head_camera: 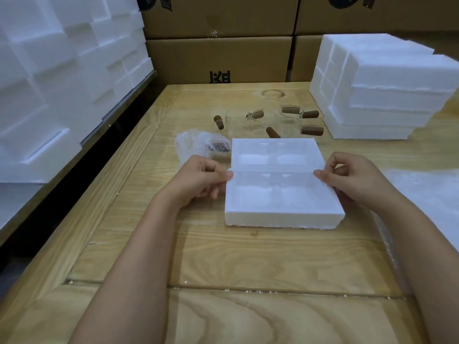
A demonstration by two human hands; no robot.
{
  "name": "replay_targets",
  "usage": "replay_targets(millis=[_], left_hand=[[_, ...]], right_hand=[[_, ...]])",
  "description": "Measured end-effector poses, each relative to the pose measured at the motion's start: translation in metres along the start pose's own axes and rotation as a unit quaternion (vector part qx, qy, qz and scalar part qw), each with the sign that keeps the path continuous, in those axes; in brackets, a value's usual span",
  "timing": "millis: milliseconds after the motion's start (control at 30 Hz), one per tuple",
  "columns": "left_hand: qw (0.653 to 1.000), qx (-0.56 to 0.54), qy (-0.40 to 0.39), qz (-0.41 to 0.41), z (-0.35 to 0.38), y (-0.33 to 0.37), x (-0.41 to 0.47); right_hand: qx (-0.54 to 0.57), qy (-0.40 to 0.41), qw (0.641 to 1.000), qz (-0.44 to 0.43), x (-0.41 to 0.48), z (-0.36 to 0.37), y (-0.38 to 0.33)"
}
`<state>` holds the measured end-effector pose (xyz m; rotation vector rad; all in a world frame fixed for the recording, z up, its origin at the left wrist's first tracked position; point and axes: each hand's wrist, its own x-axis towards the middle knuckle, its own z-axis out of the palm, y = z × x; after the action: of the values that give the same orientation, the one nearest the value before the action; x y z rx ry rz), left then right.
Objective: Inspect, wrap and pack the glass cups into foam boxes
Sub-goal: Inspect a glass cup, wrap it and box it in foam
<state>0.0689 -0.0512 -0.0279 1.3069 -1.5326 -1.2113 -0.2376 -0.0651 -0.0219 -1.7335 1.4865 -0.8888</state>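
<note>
Two white foam box halves lie on the wooden table, the near half (283, 214) in front of the far half (275, 147), both with open moulded pockets facing up. My left hand (198, 180) and my right hand (352, 180) each pinch an end of a thin translucent wrapping sheet (273, 177) stretched over the seam between the halves. Behind the foam stand several clear glass cups (270, 120) with brown wooden handles. One wrapped cup (198, 145) lies left of the far half.
A stack of foam boxes (382, 95) sits at the back right, and more foam pieces (62, 70) are piled along the left. Cardboard cartons (218, 58) form the back wall. A pile of wrapping sheets (427, 194) lies at the right edge.
</note>
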Motion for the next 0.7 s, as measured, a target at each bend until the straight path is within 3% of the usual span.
replay_targets(millis=[67, 167, 233, 300, 367, 433, 533, 700], left_hand=[[0.992, -0.009, 0.099, 0.073, 0.001, -0.001, 0.001], [0.919, -0.025, 0.33, 0.215, -0.006, 0.0, 0.0], [0.892, 0.004, 0.398, 0.215, -0.013, -0.005, 0.0], [0.919, 0.054, 0.364, 0.139, -0.022, -0.014, 0.003], [0.951, 0.092, 0.29, 0.055, -0.025, -0.02, 0.008], [0.961, 0.124, 0.249, -0.003, -0.025, -0.026, 0.016], [0.949, 0.157, 0.268, -0.056, -0.026, -0.032, 0.025], [0.928, 0.154, 0.339, -0.017, -0.024, -0.031, 0.024]], right_hand=[[-0.034, 0.016, 0.999, 0.005, -0.001, 0.001, -0.001], [-0.057, 0.106, 0.992, -0.04, -0.002, 0.002, -0.006], [-0.057, 0.191, 0.976, -0.091, -0.001, 0.006, -0.016], [-0.081, 0.209, 0.965, -0.136, 0.005, 0.016, -0.032], [-0.136, 0.137, 0.964, -0.183, 0.016, 0.033, -0.051], [-0.187, 0.044, 0.957, -0.216, 0.027, 0.054, -0.069], [-0.221, -0.019, 0.949, -0.226, 0.045, 0.08, -0.09], [-0.262, -0.039, 0.946, -0.186, 0.06, 0.098, -0.101]])
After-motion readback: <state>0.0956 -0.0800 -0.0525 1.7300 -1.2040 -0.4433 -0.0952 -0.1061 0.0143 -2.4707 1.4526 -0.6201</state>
